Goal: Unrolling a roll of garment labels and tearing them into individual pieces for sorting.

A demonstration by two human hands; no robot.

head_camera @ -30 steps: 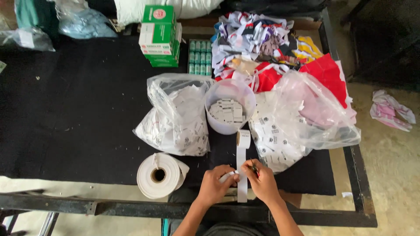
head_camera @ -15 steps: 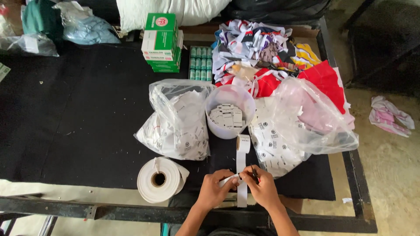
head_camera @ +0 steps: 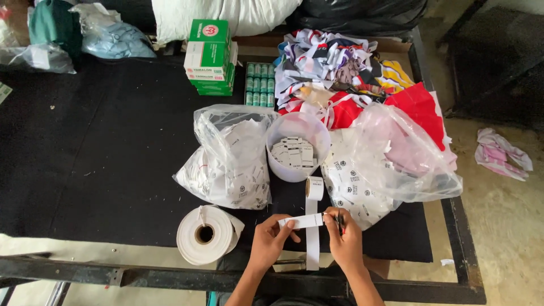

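White tub is full of cut labels, clear bags of labels on both sides of it. Just below the tub, left hand and right hand pinch a label strip over the black table; dirt floor beyond.

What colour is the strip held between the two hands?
White; the strip shows best in the head view.

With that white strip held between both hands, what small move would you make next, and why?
Probably snip the strip at the right hand: both hands pinch it flat, the left hand at its free end, and a small red-handled tool, likely scissors, sits at the right fingers. The tub behind holds cut labels.
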